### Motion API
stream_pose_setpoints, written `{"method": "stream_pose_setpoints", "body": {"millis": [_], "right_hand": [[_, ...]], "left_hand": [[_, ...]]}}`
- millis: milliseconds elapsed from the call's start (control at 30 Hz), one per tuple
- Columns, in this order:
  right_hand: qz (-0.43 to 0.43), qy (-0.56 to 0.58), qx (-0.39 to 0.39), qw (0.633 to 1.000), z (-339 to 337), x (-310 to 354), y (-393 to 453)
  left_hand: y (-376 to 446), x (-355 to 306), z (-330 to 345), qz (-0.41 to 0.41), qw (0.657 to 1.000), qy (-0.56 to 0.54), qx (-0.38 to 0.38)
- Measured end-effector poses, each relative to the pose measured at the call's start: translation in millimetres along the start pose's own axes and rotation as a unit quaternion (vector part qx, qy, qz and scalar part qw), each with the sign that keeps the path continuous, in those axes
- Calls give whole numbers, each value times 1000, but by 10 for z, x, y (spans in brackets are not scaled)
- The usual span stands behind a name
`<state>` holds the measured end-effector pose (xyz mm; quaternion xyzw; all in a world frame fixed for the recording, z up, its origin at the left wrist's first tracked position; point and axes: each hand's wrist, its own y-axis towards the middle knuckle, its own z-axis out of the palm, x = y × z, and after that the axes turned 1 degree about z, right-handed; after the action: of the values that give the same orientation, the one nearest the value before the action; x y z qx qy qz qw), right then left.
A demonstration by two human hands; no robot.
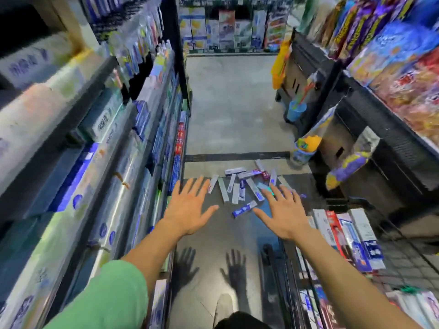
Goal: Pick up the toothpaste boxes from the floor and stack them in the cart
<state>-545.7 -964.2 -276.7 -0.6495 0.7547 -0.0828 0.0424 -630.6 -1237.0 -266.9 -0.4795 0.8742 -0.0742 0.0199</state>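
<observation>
Several toothpaste boxes lie scattered on the grey floor in the middle of the aisle, mostly white, blue and purple. One blue box lies nearest, between my two hands. My left hand is stretched out with fingers spread, holding nothing, left of the pile. My right hand is also spread and empty, just in front of the pile's right side. The cart stands at the lower right with several toothpaste boxes lying inside it.
Stocked shelves run along the left of the aisle. Dark shelving with snack bags stands on the right, with hanging goods and a blue bucket at its end. Open floor continues beyond the pile.
</observation>
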Motion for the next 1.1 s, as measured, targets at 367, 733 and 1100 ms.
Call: {"method": "stream_pose_setpoints", "body": {"millis": [367,733,1100], "right_hand": [[19,24,23,999,-182,-131,2109],[82,28,48,995,-34,-257,4562],[48,85,113,989,2266,-163,6352]], "left_hand": [[2065,837,11,-9,999,-18,50],[4785,1710,403,30,995,-60,67],[6109,1955,2756,-49,988,-111,99]]}}
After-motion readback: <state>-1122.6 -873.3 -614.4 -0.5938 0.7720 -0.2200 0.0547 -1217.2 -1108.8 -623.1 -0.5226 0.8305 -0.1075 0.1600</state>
